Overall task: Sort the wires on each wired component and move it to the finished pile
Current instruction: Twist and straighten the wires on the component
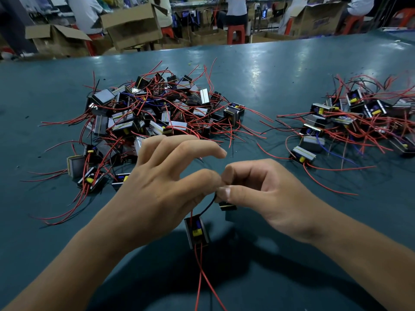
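The table point(292, 70) has a smooth teal top with a soft sheen, catching pale glare. The wired components point(196, 232) look like black plastic with dull grey metal faces and yellow tape; their wires point(203, 281) wear glossy red and black insulation. Matt brown cardboard boxes point(132, 25) stand behind

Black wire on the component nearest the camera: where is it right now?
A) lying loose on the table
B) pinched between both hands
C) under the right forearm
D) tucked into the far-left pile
B: the black wire rises from the component into the meeting fingers of the left hand and right hand.
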The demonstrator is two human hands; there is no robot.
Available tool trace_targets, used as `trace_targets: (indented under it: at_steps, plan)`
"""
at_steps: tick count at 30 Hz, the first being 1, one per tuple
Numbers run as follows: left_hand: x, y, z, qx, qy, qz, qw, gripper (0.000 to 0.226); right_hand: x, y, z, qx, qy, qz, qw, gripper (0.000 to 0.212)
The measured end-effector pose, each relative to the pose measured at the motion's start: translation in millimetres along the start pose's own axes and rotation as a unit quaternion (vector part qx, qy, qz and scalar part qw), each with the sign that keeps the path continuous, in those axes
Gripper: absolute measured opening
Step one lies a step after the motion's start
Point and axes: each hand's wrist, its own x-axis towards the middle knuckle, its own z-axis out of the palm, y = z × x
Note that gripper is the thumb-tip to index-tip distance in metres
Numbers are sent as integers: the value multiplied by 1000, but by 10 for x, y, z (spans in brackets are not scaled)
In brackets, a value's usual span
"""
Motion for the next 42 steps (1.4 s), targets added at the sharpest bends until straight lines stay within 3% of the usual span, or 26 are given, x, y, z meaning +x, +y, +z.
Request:
trace_targets:
  at_steps: [8, 13, 18, 24, 26, 31, 34, 42]
  plan:
    - [20, 106, 31, -112, -16, -117, 987, 14, -12, 57, 42, -82, 79, -62, 992, 8]
    - [35, 188, 58, -183, -38, -202, 961, 13, -19, 91, 46, -259, 133, -144, 946, 7]
    - [49, 241, 90, -347, -59, -323, 879, 22, -34, 124, 65, -366, 161, -205, 893, 7]
    - [46, 228, 139, -418, -60, -374, 826, 15, -23, 132, 78, -442, 161, -245, 848, 9]
    - [45, 212, 141, -393, -51, -353, 848, 16, -26, 131, 80, -430, 158, -242, 855, 8]
    - [35, 94, 57, -365, -34, -306, 879, 23, -9, 128, 18, -310, 169, -184, 917, 8]
    - [8, 46, 47, -304, -49, -283, 908, 18, 10, 132, -14, -282, 187, -161, 927, 7]
    - [16, 15, 51, -244, -52, -261, 932, 7, 24, 143, -9, -249, 196, -120, 941, 7]
